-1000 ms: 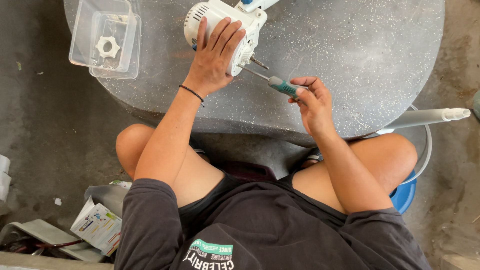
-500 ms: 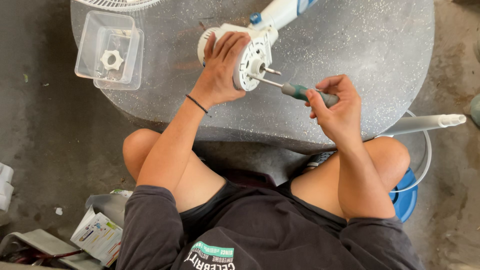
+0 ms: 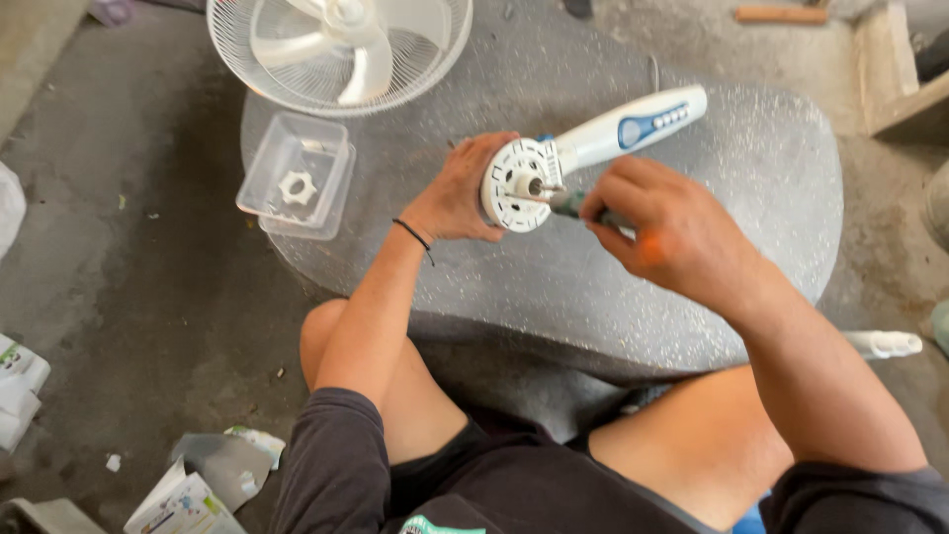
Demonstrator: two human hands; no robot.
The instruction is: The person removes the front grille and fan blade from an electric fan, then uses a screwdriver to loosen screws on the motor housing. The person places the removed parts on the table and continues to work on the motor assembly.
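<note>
- My left hand grips the white fan motor housing, frame centre.
- My right hand clamps the green-handled screwdriver, tip at its face.
- Fan blade and grille already off, upper left; housing not yet opened.

left hand cupped, right hand clenched

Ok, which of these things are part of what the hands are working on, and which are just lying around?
In use:
left hand
right hand
fan motor housing
screwdriver

Lying about:
fan guard
clear tray with white nut
papers on the floor
white tube
</note>
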